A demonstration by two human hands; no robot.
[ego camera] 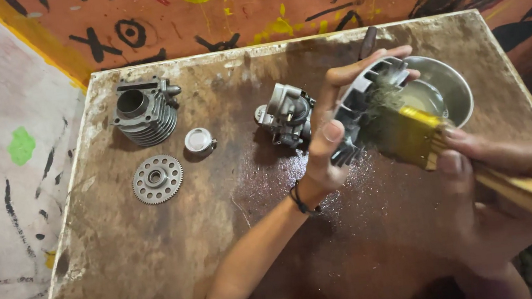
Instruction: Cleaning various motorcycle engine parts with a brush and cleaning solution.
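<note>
My left hand (331, 138) grips a grey finned metal engine part (366, 94), tilted up above the right side of the table. My right hand (489, 174) holds a wooden-handled paintbrush (424, 135); its wet bristles press against the part's face. Just behind the part sits a shallow steel bowl (455, 84) with pale liquid in it. A black band circles my left wrist.
On the worn brown table (158, 262) lie a finned engine cylinder (145, 111), a toothed gear disc (157, 179), a small round cap (199, 140) and a carburettor (285, 115). A wet patch spreads under my hands. A painted orange wall stands behind.
</note>
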